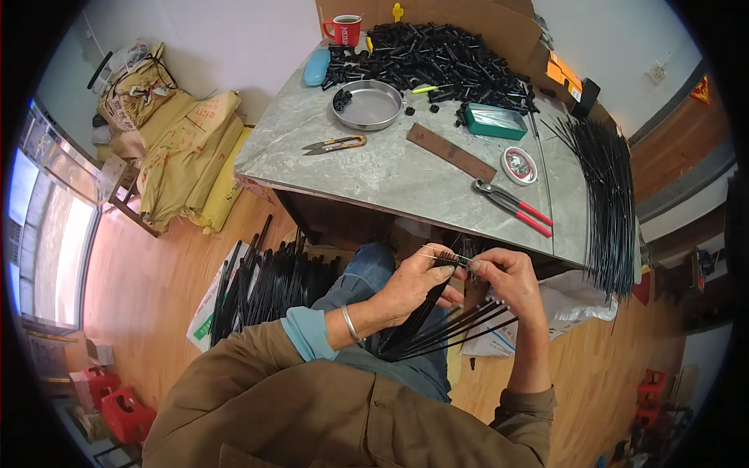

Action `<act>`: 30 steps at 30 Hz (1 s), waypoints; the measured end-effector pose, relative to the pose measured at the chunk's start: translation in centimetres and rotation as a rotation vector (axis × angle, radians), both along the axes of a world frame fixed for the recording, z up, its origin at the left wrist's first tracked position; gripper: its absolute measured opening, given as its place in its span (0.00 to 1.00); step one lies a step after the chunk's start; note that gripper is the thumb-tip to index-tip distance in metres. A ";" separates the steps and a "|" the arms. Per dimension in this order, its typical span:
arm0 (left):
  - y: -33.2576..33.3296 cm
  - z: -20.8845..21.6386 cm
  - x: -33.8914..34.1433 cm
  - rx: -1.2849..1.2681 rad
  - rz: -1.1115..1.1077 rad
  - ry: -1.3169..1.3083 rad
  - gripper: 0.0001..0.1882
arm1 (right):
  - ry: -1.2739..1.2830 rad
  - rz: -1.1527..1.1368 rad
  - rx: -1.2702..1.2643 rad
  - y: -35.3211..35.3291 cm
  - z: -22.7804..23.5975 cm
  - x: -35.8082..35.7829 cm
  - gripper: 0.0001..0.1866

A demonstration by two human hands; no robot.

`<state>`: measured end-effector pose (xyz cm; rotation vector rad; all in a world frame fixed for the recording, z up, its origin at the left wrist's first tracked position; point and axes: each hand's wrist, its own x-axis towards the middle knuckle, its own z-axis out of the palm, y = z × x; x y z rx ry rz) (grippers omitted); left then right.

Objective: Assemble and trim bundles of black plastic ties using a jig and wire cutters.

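Note:
Above my lap, my left hand [411, 285] is closed round a bundle of thin black rods [421, 327], whose lower lengths fan out to the right. A thin pale wire [430, 255] crosses the top of the bundle by the left thumb. Close beside it, my right hand [511, 282] is in a pinch at the rods' upper ends; what its fingertips hold is too small to make out. Red-handled pincers [515, 209] lie on the grey table [343, 175] beyond my hands, along with snips [334, 145] and a rusty flat bar [450, 153].
Small black plastic parts [445, 62] are heaped at the table's back, near a red mug [343, 31]. A round metal dish [378, 107], green box [495, 121] and white tub [519, 165] stand nearer. Long black rods [612, 203] overhang the right edge; more rods [273, 285] lie at floor left.

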<state>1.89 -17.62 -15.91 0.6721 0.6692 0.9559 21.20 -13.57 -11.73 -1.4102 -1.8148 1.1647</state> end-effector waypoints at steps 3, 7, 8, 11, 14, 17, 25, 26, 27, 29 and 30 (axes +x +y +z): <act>-0.1 0.1 0.1 0.009 0.040 0.033 0.13 | 0.048 -0.012 -0.098 0.2 -0.2 0.0 0.06; -0.2 -0.2 0.1 0.013 0.085 0.076 0.14 | 0.031 -0.047 -0.100 0.2 -0.2 -0.3 0.07; -0.3 0.0 0.1 0.020 0.075 0.085 0.15 | 0.071 -0.038 -0.113 0.1 -0.8 -0.2 0.07; -0.1 -0.3 0.1 0.028 0.075 0.116 0.13 | 0.080 0.013 -0.181 0.1 -0.7 -0.3 0.07; 0.3 -1.7 0.3 0.156 0.109 0.149 0.13 | 0.090 0.104 -0.180 0.7 -1.2 0.5 0.08; 0.7 -2.1 -0.6 0.320 0.153 0.366 0.13 | 0.209 0.172 -0.427 1.3 -0.4 1.4 0.18; 4.0 -3.6 -2.5 0.894 0.047 0.711 0.19 | 0.532 0.140 -0.124 -1.7 -9.9 -5.2 0.13; 4.4 -2.6 -3.0 0.891 0.047 0.715 0.19 | 0.535 0.143 -0.126 -2.0 -9.4 -6.3 0.13; 4.7 -1.2 -3.6 0.628 -0.110 0.691 0.21 | 0.797 0.019 -0.416 -2.7 -8.3 -6.9 0.14; 6.9 1.2 -4.5 0.433 -0.195 0.687 0.28 | 1.045 -0.120 -0.716 -2.4 -8.6 -6.5 0.15; 9.3 2.6 -4.9 0.543 -0.122 0.841 0.27 | 1.102 -0.117 -0.754 -2.5 -10.2 -5.8 0.15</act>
